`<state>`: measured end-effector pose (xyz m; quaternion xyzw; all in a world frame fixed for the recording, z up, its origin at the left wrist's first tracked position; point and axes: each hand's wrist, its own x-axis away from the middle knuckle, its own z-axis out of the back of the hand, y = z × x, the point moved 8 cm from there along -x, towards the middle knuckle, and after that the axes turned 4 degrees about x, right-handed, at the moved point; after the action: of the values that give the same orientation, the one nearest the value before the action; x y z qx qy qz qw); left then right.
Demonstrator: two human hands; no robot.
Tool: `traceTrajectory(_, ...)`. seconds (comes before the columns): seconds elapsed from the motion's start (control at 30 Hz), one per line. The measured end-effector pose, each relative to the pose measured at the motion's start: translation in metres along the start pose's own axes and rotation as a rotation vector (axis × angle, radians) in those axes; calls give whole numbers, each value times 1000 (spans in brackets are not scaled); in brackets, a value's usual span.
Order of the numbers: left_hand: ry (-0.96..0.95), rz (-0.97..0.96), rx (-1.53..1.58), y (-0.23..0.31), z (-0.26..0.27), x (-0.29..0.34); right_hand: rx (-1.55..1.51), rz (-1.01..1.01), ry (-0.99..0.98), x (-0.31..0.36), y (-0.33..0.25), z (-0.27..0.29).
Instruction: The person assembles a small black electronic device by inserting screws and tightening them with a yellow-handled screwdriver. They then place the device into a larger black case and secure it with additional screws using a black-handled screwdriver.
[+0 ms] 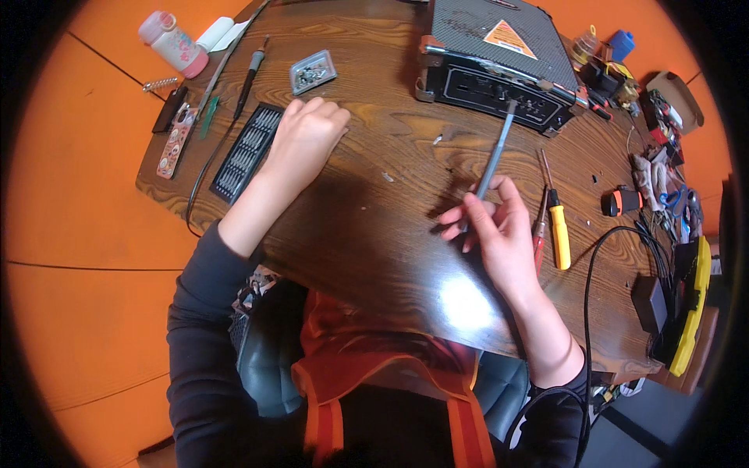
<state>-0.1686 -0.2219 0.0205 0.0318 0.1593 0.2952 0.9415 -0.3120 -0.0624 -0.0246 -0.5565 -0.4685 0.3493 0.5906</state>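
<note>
My right hand (499,230) grips a slim grey screwdriver (494,162) between thumb and fingers. The tool slants up and away, its far end in front of the control panel of a black speaker box (468,90); contact cannot be made out. That box has a textured grey top, metal corners and a triangular sticker. To the left, my left hand (310,131) is curled closed with its back upward, beside a black case of screwdriver bits (248,152). Its fingertips are hidden, and so is anything in them. Just beyond it sits a small clear tray of screws (313,72).
Right of my right hand lie a yellow-handled screwdriver (559,234) and a red-handled one (540,234). Black cables (597,257) and assorted tools crowd the right edge. A soldering iron (251,76) and a pink-based bottle (173,47) stand at the far left.
</note>
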Motion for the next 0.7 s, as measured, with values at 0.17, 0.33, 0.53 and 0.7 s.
traceTrajectory(0.17, 59, 519, 1752, 14, -26, 5, 345, 149, -60, 11, -15, -12)
traceTrajectory(0.33, 82, 665, 2393, 50, -40, 9, 680, 444, 61, 18, -38, -12)
traceTrajectory(0.53, 196, 741, 2363, 60, -36, 11, 687, 497, 61, 20, -43, -12)
traceTrajectory(0.7, 230, 734, 2390, 66, -32, 12, 692, 476, 46, 22, -44, -14)
